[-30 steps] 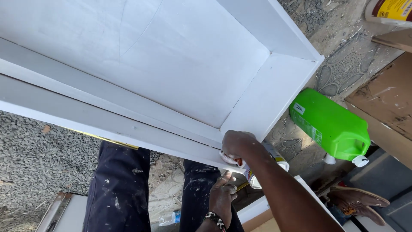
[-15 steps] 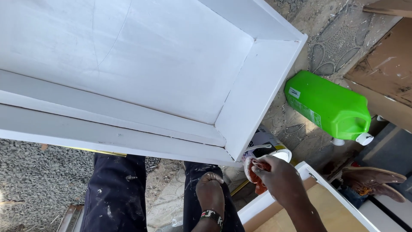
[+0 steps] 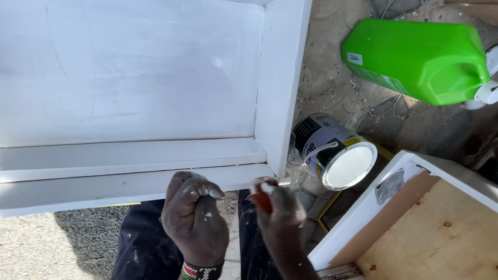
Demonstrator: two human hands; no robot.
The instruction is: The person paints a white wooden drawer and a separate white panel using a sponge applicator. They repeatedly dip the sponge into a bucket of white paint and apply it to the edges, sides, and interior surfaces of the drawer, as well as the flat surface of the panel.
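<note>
Both my hands are down at the near corner of the white panel (image 3: 129, 78), which lies flat with its long axis running left to right across my view. Its raised right rail points straight away from me. My left hand (image 3: 194, 220) is curled into a tight fist just below the near edge, paint-speckled, a beaded wristband (image 3: 201, 271) at the wrist; whether anything sits inside it, I cannot tell. My right hand (image 3: 280, 215) is pinched shut on a small orange-red thing (image 3: 262, 199), fingertips right at the panel's bottom right corner. What that thing is, too hidden to say. Just right of the corner, a paint tin (image 3: 337, 153) leans on the ground, open mouth tipped toward me, white inside. Tight there. Beyond it, a green jug (image 3: 420, 57) on its side, cap pointing right. A white-edged plywood box (image 3: 425, 228) crowds my right wrist. Left of my fist, open gravel.
</note>
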